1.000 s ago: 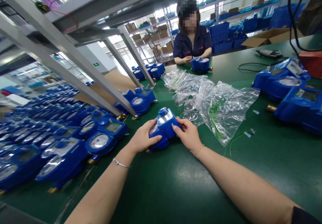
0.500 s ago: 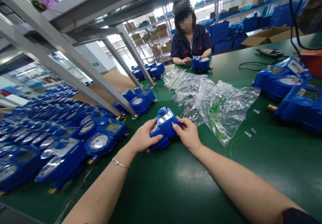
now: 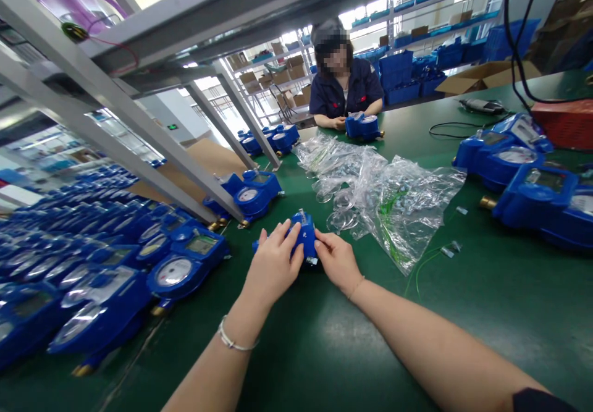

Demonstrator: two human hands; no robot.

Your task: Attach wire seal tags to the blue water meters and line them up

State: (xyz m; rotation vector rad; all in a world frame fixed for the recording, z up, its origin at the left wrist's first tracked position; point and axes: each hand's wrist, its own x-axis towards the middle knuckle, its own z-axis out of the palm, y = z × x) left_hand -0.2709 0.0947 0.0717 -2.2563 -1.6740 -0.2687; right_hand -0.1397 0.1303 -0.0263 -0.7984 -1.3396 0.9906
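A blue water meter (image 3: 306, 234) is between my hands above the green table, tilted so that its dial is hidden. My left hand (image 3: 271, 267) lies over its left part, fingers across the top and thumb against the near side. On its right edge my right hand (image 3: 340, 265) grips with thumb and fingers. A small clear-and-dark piece shows at the meter's lower edge. Right of my hands lie clear plastic bags (image 3: 403, 205) with small parts and green wires, and a loose green seal wire (image 3: 428, 257).
Rows of blue water meters (image 3: 173, 271) fill the left side. More meters (image 3: 532, 196) stand at the right, near a power tool (image 3: 482, 106) and a red box (image 3: 563, 125). Grey shelf posts (image 3: 248, 118) slant down to the table. A co-worker (image 3: 345, 94) across holds another meter.
My left hand has shifted from the meter's side to over its top. The meter has been turned, hiding its dial and showing another side. My view has shifted slightly.
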